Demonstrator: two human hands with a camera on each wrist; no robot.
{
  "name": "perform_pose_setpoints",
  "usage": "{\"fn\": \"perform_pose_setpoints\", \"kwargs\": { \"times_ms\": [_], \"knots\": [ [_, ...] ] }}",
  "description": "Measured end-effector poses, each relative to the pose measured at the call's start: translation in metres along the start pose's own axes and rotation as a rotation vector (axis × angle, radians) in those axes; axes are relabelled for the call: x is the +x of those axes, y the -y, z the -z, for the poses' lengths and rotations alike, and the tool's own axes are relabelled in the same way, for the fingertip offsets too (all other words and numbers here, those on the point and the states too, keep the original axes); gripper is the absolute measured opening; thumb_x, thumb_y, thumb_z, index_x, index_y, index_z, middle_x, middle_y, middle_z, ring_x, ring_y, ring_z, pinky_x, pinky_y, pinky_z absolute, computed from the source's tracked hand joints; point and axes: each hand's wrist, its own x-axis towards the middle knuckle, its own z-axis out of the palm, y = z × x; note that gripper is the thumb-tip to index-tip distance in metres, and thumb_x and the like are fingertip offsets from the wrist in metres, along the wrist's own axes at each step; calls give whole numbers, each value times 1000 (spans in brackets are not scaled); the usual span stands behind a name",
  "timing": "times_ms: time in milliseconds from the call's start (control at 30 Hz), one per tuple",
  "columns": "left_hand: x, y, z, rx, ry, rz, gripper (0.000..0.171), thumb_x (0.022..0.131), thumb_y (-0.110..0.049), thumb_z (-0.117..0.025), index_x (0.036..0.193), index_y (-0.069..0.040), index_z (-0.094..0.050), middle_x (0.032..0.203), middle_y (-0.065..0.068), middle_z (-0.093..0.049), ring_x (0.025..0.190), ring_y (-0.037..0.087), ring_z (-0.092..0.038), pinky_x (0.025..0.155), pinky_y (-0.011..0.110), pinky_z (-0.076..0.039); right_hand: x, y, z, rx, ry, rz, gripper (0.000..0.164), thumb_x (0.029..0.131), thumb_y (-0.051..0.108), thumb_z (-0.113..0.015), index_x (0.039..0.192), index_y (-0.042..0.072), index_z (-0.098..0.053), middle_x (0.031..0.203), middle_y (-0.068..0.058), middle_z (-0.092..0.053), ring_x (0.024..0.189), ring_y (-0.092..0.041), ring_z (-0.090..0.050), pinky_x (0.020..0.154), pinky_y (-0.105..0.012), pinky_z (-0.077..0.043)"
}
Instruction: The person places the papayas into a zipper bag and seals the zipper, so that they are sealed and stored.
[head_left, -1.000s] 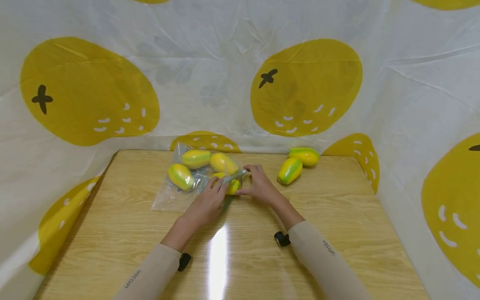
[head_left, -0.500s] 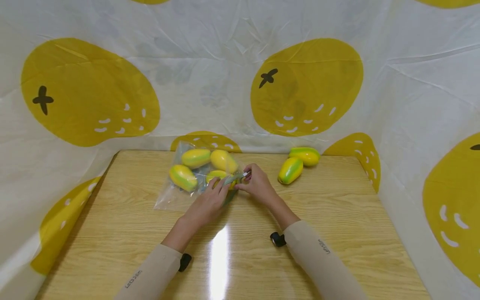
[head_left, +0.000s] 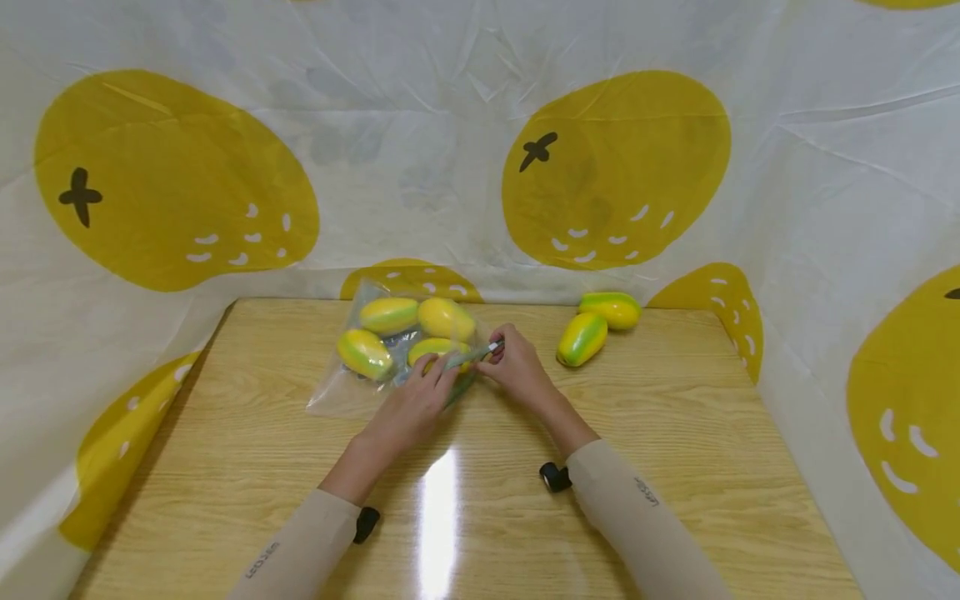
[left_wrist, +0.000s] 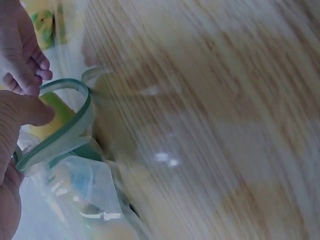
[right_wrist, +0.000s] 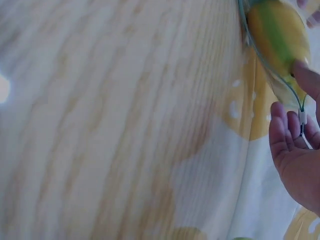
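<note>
A clear zip bag lies toward the back of the table with several yellow-and-green papayas inside. My left hand grips the bag at its green rim, which bows open in a loop in the left wrist view. At the rim's right end my right hand holds the mouth's corner, where a white slider lies against the fingers. One papaya is just within the mouth, close to the right thumb. My hands partly hide the rim in the head view.
Two loose papayas rest against each other at the back right of the wooden table. A white cloth with large yellow fruit prints hangs round the back and sides.
The bag's mouth has narrowed, and the papaya there sits less exposed at its right end. My right hand has shifted slightly along the rim; the left hand stays nearly in place.
</note>
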Motion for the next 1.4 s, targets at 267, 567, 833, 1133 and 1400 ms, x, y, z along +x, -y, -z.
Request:
{"fn": "perform_pose_setpoints", "kwargs": {
  "times_ms": [267,567,833,1133,1400],
  "knots": [
    [0,0,6,24,96,43,72,78,-11,-83,140,-2,-48,150,17,-50,128,39,-54,83,39,-63,4,-3,16,51,-24,10,31,92,10,-78,116,3,-60,102,-12,-68,92,-23,-66,84,-34,-59],
    [-1,0,4,82,23,-22,68,79,-27,-74,136,2,-53,138,21,-59,120,40,-60,102,46,-55,12,-7,27,30,-20,10,26,94,15,-76,117,7,-65,104,-9,-70,92,-22,-68,82,-32,-59],
    [-1,2,0,45,-37,-26,67,77,-23,-76,133,5,-52,135,23,-59,128,45,-56,112,50,-48,-6,-3,42,62,81,38,53,96,17,-74,144,7,-53,130,-15,-62,107,-29,-68,89,-42,-60],
    [-8,2,-7,-42,-33,8,64,84,-20,-76,138,2,-49,136,21,-57,128,40,-55,111,49,-49,-37,-17,92,-36,9,107,50,96,16,-73,142,9,-55,137,-17,-58,119,-34,-60,100,-51,-54],
    [-11,3,-6,-88,31,52,65,85,-15,-76,141,0,-45,141,20,-53,137,40,-48,116,48,-45,-40,-46,128,-218,-104,81,51,95,12,-74,143,4,-57,144,-28,-44,119,-45,-56,97,-60,-53]
  ]
}}
